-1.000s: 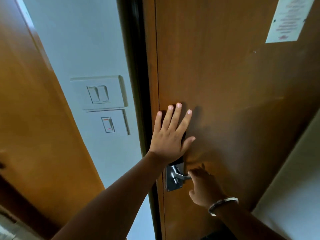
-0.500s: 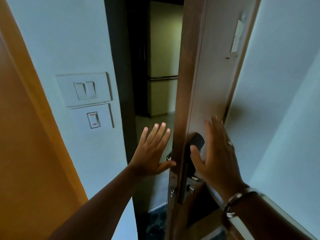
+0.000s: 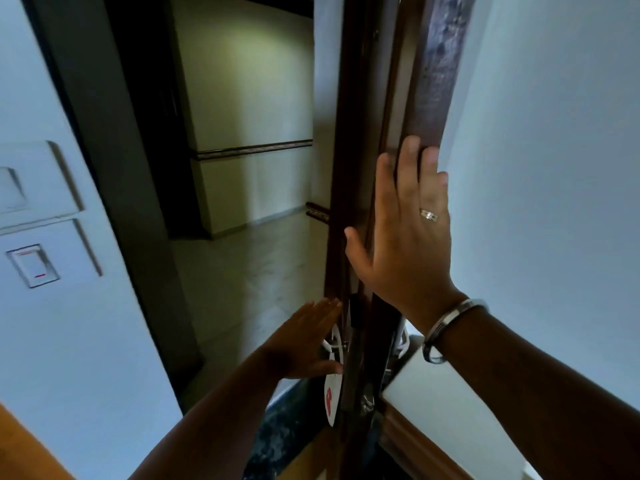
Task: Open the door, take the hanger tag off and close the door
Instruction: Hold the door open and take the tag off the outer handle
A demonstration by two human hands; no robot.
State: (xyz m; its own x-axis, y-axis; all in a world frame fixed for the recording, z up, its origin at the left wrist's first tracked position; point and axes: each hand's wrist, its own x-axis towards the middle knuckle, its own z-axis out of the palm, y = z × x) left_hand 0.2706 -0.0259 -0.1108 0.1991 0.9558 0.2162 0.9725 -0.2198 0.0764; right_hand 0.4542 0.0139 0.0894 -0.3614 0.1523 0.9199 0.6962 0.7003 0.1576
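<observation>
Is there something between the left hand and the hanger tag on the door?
Nothing visible does. The left hand is open, right in front of the white hanger tag on the outer side of the open door, partly covering it.

The dark brown wooden door [image 3: 349, 168] stands open, seen nearly edge-on, with the corridor showing to its left. A white oval hanger tag with a red mark [image 3: 333, 393] hangs on the door's outer side, low by the lock, its top partly hidden.
</observation>
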